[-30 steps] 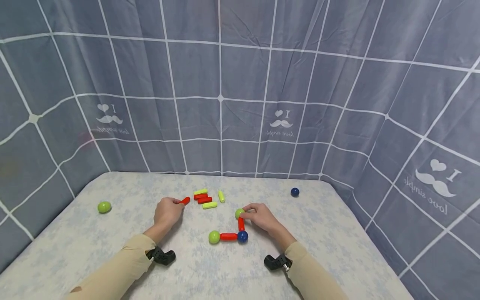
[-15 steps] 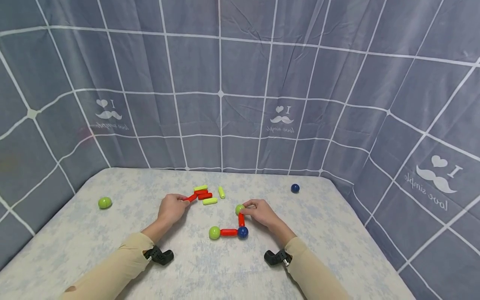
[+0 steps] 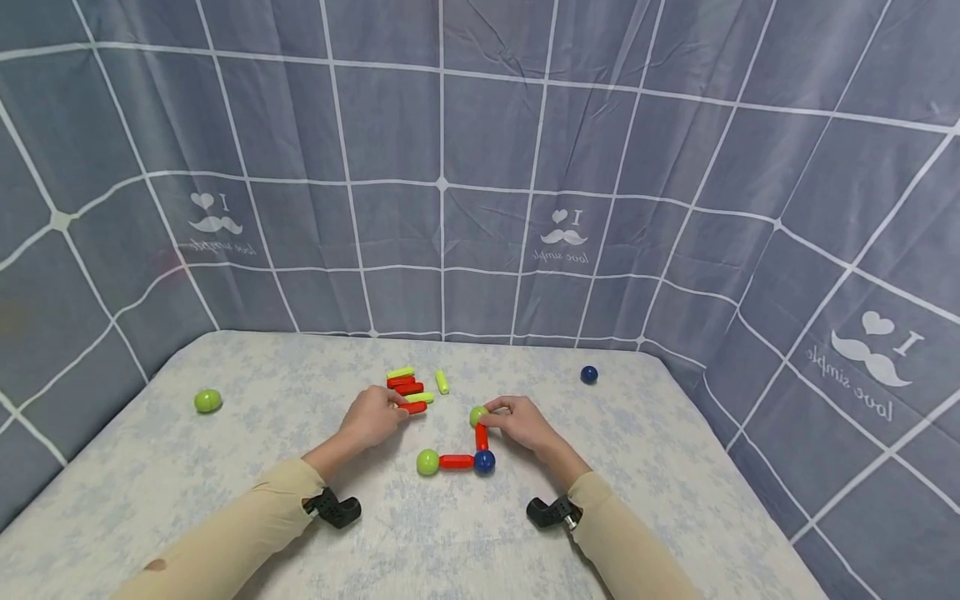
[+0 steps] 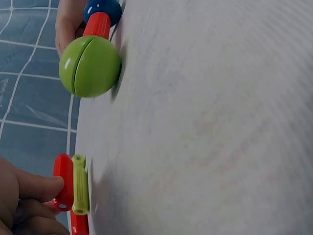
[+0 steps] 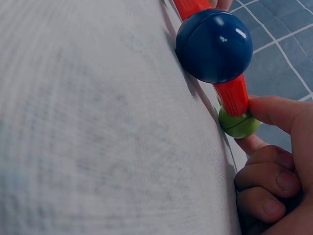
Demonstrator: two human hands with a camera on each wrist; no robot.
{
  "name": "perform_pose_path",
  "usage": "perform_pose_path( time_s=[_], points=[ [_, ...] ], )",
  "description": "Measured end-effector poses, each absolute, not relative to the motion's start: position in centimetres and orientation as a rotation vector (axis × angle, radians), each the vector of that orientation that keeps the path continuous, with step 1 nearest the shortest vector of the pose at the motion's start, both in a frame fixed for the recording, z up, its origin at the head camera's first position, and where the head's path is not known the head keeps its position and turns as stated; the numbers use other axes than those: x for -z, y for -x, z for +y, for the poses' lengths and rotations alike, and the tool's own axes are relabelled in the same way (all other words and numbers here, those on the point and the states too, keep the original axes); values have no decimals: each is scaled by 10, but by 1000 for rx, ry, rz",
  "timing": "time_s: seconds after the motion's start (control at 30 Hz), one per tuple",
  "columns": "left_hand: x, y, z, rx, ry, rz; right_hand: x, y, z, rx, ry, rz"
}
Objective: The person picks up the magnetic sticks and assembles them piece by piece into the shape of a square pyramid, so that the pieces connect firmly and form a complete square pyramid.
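My left hand point(image 3: 375, 414) pinches a red rod point(image 4: 63, 178) between thumb and fingers. In the head view the rod lies at the near side of a yellow-green rod point(image 3: 422, 397). My right hand point(image 3: 525, 422) pinches a green ball point(image 5: 238, 125) at the far end of an L-shaped assembly. From that ball a red rod point(image 3: 482, 436) runs toward me to a dark blue ball point(image 3: 483, 462) at the corner. Another red rod point(image 3: 456, 462) extends left from the corner to a second green ball point(image 3: 427, 462), seen large in the left wrist view.
Beyond my left hand lie two loose red rods point(image 3: 409, 388) and a yellow-green rod point(image 3: 401, 372), with another yellow-green rod point(image 3: 442, 382) to their right. A green ball point(image 3: 207, 401) sits far left, a dark blue ball point(image 3: 589, 374) back right. Tiled-pattern curtains surround the table.
My left hand has carried its red rod rightward, from the left side of the rod pile to its near side. The right hand keeps its hold on the green ball.
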State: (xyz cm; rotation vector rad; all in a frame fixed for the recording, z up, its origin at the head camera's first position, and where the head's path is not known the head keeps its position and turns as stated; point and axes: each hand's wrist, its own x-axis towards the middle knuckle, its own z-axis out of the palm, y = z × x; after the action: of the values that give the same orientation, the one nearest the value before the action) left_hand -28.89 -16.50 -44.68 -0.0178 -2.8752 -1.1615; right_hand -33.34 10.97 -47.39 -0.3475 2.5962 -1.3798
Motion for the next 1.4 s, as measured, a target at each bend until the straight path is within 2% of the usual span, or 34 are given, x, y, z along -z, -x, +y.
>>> perform_pose_path(
  time_s=[0.43, 0.93, 1.4],
  points=[
    [439, 300, -139, 1014, 203, -2966, 474, 335, 110, 1392, 358, 2595],
    [436, 306, -114, 1008, 239, -3033, 476, 336, 108, 1403, 369, 2580],
    [446, 310, -112, 1186, 230, -2971, 477, 336, 110, 1392, 361, 2601]
  ],
)
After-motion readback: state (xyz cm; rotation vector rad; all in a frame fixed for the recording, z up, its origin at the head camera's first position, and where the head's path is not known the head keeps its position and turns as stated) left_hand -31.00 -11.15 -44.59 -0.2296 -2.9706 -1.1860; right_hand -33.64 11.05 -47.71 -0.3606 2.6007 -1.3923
